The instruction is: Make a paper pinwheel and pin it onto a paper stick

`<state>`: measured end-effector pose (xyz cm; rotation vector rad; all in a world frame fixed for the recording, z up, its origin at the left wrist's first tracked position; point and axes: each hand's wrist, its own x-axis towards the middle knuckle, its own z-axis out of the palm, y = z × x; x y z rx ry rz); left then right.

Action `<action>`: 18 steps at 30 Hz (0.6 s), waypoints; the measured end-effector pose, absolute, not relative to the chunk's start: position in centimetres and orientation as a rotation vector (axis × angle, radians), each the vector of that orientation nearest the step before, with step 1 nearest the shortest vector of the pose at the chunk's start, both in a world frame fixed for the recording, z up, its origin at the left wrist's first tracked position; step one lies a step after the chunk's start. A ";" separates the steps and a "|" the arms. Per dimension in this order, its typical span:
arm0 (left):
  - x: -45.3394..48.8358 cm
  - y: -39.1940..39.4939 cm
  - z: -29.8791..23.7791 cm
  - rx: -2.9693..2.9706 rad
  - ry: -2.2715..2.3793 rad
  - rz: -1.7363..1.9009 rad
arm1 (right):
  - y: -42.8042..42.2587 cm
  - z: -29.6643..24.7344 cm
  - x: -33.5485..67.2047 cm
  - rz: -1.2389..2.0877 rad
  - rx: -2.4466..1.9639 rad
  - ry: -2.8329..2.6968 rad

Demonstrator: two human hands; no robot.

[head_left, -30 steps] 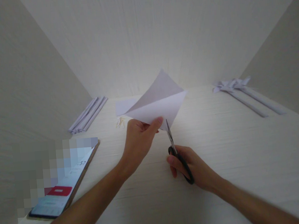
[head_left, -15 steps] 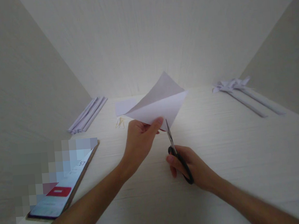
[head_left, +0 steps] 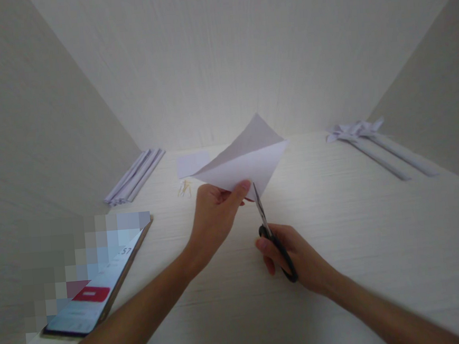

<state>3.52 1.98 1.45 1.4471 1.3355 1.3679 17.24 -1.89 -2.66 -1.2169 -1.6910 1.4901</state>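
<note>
A white sheet of paper [head_left: 248, 162], creased along a diagonal with its far part standing up, is pinched at the near edge by my left hand [head_left: 220, 204]. The left thumb lies on top and the fingers are partly hidden under the sheet. My right hand [head_left: 289, 247] grips scissors [head_left: 277, 250] by their black handles. Their metal blades point away from me and meet the paper's near edge, just right of the left thumb. The blades look nearly closed.
A bundle of rolled paper sticks [head_left: 136, 176] lies at the back left. Near it are a small white paper piece [head_left: 189, 164] and several thin rubber bands [head_left: 184, 188]. A phone [head_left: 100, 293] rests at front left. Two paper rods with fringed tops [head_left: 387, 154] lie at back right. Walls enclose the table.
The scissor tips have shifted very slightly left along the paper's edge. The paper's far corner has dipped a little and moved right. Both hands stay almost in place.
</note>
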 end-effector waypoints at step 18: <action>3.6 2.0 1.5 1.450 1.321 1.362 | -2.0 -2.9 17.1 1.477 -1.253 -1.684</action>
